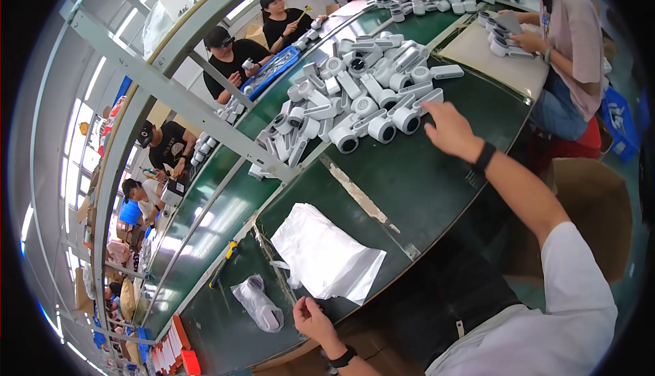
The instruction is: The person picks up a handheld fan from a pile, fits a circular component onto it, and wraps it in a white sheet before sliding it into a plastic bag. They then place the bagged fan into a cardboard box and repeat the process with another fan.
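Note:
My right hand [450,130] reaches over the bench to the near right edge of a heap of white handheld devices [365,100] with round heads and flat handles. Its index finger and thumb are apart, and the fingertips meet or nearly meet the handle of one device [428,98]. Close to the bench's front edge, my left hand [312,320] is loosely closed, with nothing visible in it. Just beyond it lies a stack of white plastic bags [327,253]. To its left rests a single device in a clear bag [258,304].
A yellow-and-black hand tool [224,265] lies left of the bags. Orange-red trays [179,349] stand at the lower left. A grey metal frame [177,93] crosses the bench. Co-workers sit beyond it; one person [570,49] handles devices at the right. A cardboard box [590,216] stands below.

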A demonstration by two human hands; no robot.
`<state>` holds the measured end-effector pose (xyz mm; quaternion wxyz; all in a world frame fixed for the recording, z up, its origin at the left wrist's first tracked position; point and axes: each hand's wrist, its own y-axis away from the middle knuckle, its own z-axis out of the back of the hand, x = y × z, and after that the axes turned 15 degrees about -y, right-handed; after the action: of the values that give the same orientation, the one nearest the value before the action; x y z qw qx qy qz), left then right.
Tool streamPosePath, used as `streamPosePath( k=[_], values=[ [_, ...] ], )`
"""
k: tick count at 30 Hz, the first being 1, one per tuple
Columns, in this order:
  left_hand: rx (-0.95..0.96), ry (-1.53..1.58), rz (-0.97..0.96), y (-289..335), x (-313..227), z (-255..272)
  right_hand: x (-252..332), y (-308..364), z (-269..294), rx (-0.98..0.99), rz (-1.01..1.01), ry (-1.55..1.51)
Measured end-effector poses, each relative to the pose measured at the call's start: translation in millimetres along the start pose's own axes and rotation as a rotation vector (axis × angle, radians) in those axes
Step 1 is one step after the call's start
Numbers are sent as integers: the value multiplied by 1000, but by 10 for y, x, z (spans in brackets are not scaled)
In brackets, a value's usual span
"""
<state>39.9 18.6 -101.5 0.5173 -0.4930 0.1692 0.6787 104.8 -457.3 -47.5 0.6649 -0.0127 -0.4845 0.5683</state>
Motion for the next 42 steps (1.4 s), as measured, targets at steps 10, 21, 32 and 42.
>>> streamPosePath(
  k=[10,21,32,42],
  values=[
    [-9,43,-29,-36,85,-1,-563,-299,-141,262,-24,429],
    [382,-309,-632,373,-703,-146,496,527,278,359,-421,-1015],
    [377,-415,-591,296,-626,-273,1124,1547,-54,438,-627,-1350],
    [475,-109,-231,237,-763,-192,1435,1674,-197,422,-738,-1439]
  ],
)
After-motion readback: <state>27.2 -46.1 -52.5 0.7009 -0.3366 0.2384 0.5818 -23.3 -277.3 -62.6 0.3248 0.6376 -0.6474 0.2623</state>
